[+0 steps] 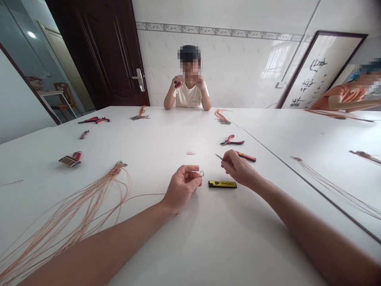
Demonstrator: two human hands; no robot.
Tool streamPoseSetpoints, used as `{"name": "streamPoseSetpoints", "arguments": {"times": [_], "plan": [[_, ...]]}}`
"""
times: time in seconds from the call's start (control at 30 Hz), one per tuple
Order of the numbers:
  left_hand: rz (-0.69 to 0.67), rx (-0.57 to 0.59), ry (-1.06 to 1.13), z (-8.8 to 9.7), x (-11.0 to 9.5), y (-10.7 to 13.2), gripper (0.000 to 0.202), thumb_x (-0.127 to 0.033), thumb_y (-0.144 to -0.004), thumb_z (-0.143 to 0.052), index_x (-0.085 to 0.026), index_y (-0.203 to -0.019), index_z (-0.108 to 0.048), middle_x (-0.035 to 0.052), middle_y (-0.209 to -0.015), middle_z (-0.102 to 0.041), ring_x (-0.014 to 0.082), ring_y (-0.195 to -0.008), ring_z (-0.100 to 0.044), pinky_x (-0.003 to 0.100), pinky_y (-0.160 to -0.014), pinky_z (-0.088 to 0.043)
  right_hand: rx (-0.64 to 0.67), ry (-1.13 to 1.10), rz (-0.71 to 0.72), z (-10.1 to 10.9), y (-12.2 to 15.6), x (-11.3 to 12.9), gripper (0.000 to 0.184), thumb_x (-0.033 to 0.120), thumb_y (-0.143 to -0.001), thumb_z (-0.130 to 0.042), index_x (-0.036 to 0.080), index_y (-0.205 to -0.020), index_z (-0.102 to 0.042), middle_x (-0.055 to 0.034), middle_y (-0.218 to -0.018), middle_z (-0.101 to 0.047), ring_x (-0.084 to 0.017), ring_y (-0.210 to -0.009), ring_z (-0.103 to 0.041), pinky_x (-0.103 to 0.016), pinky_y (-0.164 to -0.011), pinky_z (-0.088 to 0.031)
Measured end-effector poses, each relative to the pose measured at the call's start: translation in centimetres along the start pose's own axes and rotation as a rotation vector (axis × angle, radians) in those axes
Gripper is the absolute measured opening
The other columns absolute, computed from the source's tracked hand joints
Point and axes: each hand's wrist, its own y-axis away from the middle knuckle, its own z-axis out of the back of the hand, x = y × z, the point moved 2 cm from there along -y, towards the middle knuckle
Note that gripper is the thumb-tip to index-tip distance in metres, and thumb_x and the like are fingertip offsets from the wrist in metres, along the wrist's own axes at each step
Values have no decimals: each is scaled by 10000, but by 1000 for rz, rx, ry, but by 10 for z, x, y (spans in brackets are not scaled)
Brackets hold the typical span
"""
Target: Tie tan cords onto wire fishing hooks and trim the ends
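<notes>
My left hand is closed, with a small dark metal hook pinched between thumb and fingers. A thin orange line runs from under that hand leftward. My right hand is closed round a slim tool with a pointed metal tip; the rest of the tool is hidden by the fingers. A red and black bar shows just behind this hand; whether it is part of the tool I cannot tell. Between the hands lies a yellow and black lighter. Left of them is a bundle of orange lines with hooks at its end.
Red-handled pliers lie beyond my right hand, other pliers at the far left. A matchbox-like item is at left. Across the white table sits a person; another is at right. More line bundles lie about.
</notes>
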Motion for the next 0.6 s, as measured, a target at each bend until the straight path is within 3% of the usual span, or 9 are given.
{"name": "streamPoseSetpoints", "arguments": {"times": [0.1, 0.23, 0.37, 0.6], "plan": [[29, -13, 16, 1, 0, -1, 272, -219, -682, -603, -195, -942, -528, 5, -735, -522, 113, -679, -506, 224, -568, -369, -68, -61, 100, 3, 4, 26, 253, 302, -878, -318, 176, -1084, -395, -7, -689, -525, -127, -563, -469, -242, -508, -358], [39, -40, 47, 2, 1, -2, 276, -222, -668, -618, -192, -931, -540, 4, -734, -519, 115, -681, -514, 235, -584, -372, -9, -38, 210, -1, 12, 50, 292, 326, -892, -313, 207, -1126, -440, -34, -853, -538, -115, -645, -496, -237, -551, -377], [36, -38, 55, 2, 2, -3, 260, -228, -667, -620, -188, -913, -545, 2, -721, -518, 111, -669, -514, 236, -585, -373, -39, -32, 297, -8, 15, 55, 299, 314, -876, -365, 185, -1129, -458, -45, -878, -541, -109, -644, -497, -221, -511, -370], [44, -30, 58, 1, 2, -3, 255, -193, -658, -609, -175, -906, -554, 19, -748, -535, 108, -663, -504, 229, -570, -378, -2, -1, 318, -13, 15, 55, 290, 338, -874, -378, 185, -1085, -504, -45, -818, -551, -113, -656, -497, -212, -514, -372]]}}
